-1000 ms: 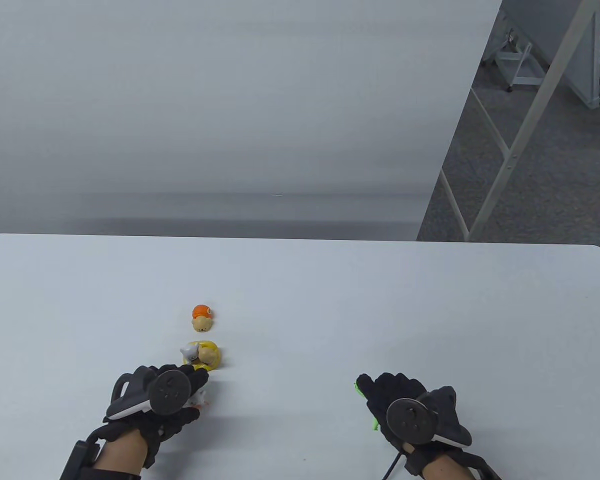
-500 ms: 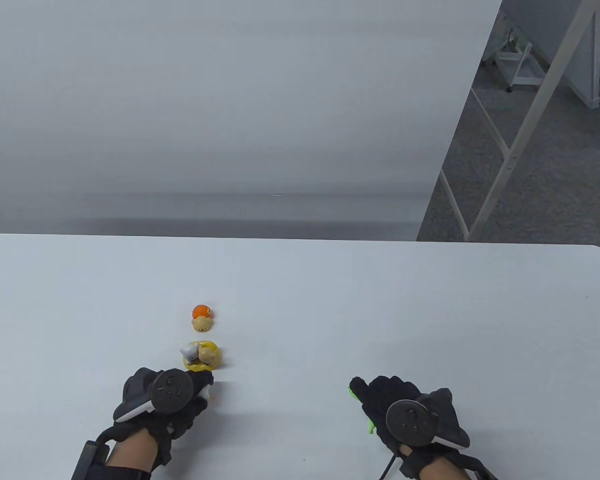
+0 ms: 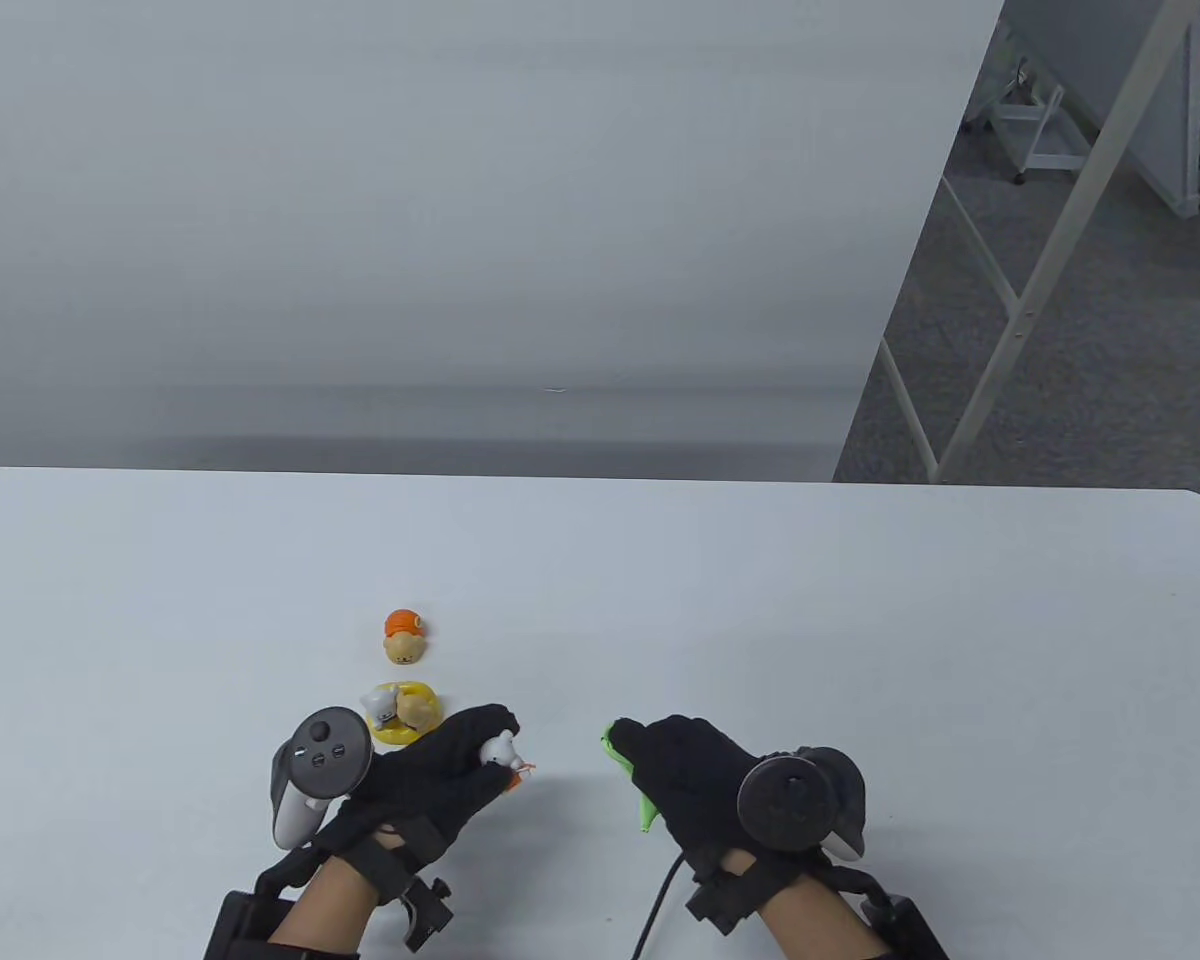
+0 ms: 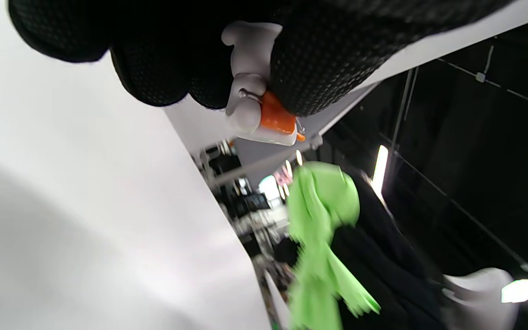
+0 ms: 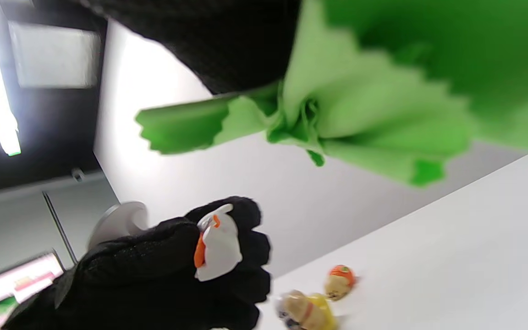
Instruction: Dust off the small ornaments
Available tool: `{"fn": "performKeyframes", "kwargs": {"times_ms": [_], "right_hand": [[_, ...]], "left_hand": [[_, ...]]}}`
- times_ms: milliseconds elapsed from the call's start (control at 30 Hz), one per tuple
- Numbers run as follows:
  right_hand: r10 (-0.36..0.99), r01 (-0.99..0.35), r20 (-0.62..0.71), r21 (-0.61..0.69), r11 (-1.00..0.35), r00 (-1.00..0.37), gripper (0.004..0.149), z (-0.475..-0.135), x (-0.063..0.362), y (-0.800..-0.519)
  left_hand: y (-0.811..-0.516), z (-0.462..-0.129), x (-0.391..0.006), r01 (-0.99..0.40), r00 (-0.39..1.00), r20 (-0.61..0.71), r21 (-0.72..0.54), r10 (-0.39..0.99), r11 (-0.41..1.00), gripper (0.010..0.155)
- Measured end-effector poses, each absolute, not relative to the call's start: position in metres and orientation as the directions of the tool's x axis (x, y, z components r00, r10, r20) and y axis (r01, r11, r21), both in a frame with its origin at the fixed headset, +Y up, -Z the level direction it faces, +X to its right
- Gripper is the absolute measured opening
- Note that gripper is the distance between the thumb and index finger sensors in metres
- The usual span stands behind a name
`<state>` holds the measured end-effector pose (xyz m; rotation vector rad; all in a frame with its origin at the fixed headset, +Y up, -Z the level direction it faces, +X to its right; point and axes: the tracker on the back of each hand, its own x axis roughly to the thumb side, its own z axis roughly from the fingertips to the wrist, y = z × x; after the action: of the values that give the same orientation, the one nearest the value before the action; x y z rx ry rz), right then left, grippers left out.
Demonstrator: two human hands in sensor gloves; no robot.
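My left hand (image 3: 460, 760) grips a small white ornament with orange parts (image 3: 501, 750) and holds it above the table; it shows between my fingers in the left wrist view (image 4: 257, 110) and in the right wrist view (image 5: 218, 245). My right hand (image 3: 675, 765) grips a green cloth (image 3: 632, 775), bunched in its fingers, a short way right of the ornament; the cloth also shows in the right wrist view (image 5: 337, 110) and the left wrist view (image 4: 321, 220). A yellow ornament with small animals (image 3: 402, 712) and an orange-capped bear ornament (image 3: 404, 638) stand on the table.
The white table (image 3: 860, 620) ends at a far edge (image 3: 600, 478) before a grey wall. Metal frame legs (image 3: 1020, 300) stand on the floor at the far right.
My left hand has lifted the white ornament off the table and turned palm-up, moving right. My right hand has moved left with the green cloth, closing the gap between the hands.
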<state>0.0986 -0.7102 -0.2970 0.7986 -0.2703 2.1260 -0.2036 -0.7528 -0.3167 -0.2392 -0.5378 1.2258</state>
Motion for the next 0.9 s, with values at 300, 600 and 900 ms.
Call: {"fn": "performKeyframes", "kwargs": {"times_ms": [300,600,900], "right_hand": [[0.597,-0.776,0.718,0.128,-0.618,-0.357,0.039,-0.278,0.072,-0.720],[0.680,-0.829,0.646,0.128,-0.544,-0.346,0.039,-0.278,0.074,-0.727],[0.686,-0.851,0.625,0.064,-0.521,-0.372,0.039,-0.278,0.076,-0.725]], "left_hand": [[-0.775,-0.314,-0.171,-0.761,-0.024,0.036,-0.649,0.999,0.005,0.066],[-0.770,-0.305,-0.162,-0.885,-0.006,0.168,-0.459,0.986,0.073,0.066],[-0.758,-0.298,-0.157,-0.938,0.093,0.386,-0.277,0.918,0.211,0.065]]}}
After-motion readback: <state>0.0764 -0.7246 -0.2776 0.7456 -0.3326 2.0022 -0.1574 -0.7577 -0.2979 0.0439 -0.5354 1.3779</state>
